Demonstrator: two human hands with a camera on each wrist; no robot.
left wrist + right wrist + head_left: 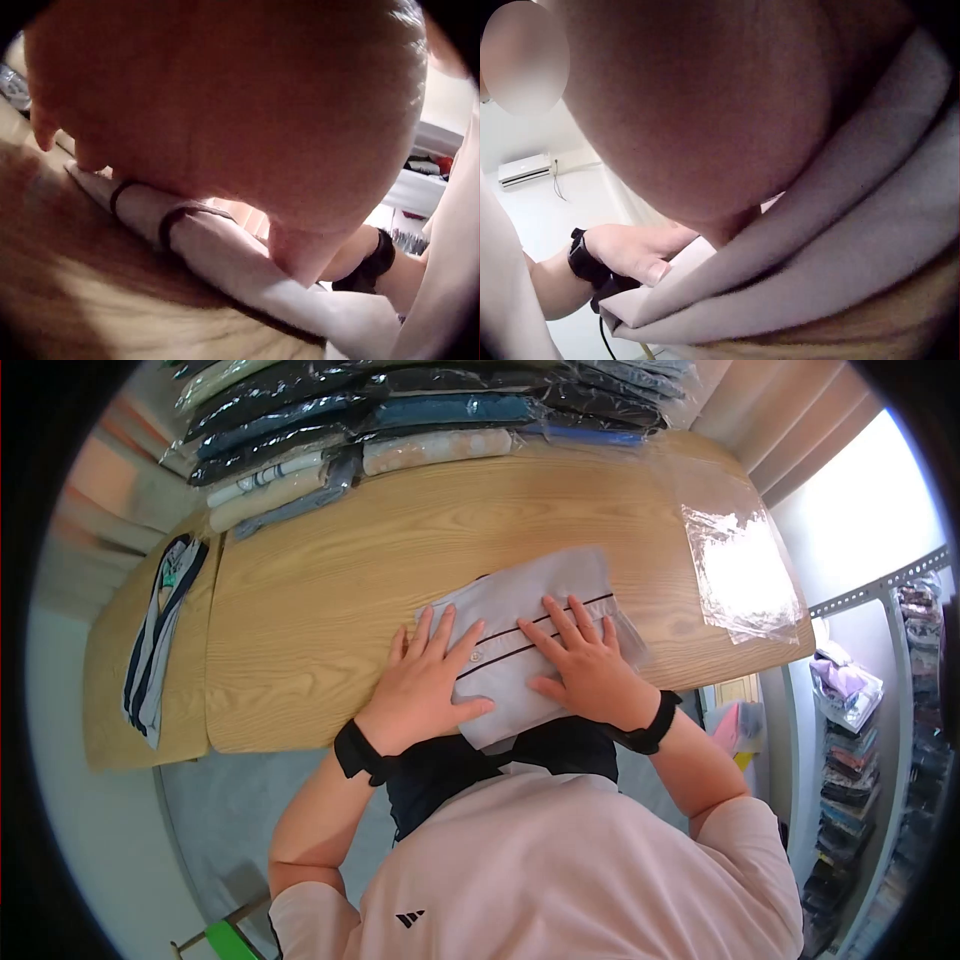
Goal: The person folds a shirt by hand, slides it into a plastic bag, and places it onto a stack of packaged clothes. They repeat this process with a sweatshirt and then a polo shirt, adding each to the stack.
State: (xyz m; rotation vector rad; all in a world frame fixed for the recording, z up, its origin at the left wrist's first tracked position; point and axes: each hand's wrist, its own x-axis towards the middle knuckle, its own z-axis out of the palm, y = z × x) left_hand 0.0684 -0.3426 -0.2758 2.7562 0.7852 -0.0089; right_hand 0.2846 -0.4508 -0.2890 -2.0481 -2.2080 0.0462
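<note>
Beyond the garment (512, 672) lie packets (445, 410) (stacked); rightward, bags (738, 565).

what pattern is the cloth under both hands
Pale grey cloth with dark stripes, clearest in the head view.

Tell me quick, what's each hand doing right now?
Left hand: open, holding nothing, resting partly on the folded pale grey fabric garment with dark stripes.
Right hand: open, holding nothing, on the same garment.

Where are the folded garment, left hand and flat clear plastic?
Folded garment (512, 685), head view: cloth below its stripes.
Left hand (420, 685), head view: back of hand.
Flat clear plastic (740, 565), head view: its shiny middle.
</note>
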